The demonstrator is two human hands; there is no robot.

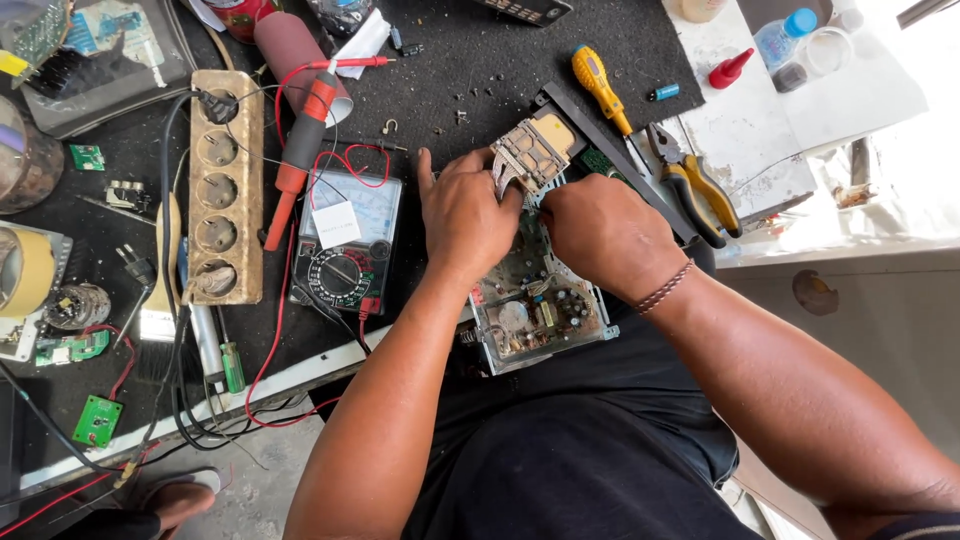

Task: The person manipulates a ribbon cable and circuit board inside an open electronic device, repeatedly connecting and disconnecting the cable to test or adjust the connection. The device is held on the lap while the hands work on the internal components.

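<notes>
An opened electronic unit (540, 310) with a dusty circuit board lies at the bench's front edge, over my lap. My left hand (465, 215) and my right hand (600, 230) rest on its far end, side by side. Between them they grip a small beige and metal mechanism part (532, 152) that sticks up from the unit. A cord bracelet is on my right wrist. My fingertips are hidden against the part.
Left of the unit lie an analogue multimeter (345, 240) with red leads, a soldering iron (300, 150) and a worn power strip (225, 185). A yellow screwdriver (598, 85) and yellow-handled pliers (700, 190) lie on the right. Small green boards (97, 420) and tape (25, 268) are at far left.
</notes>
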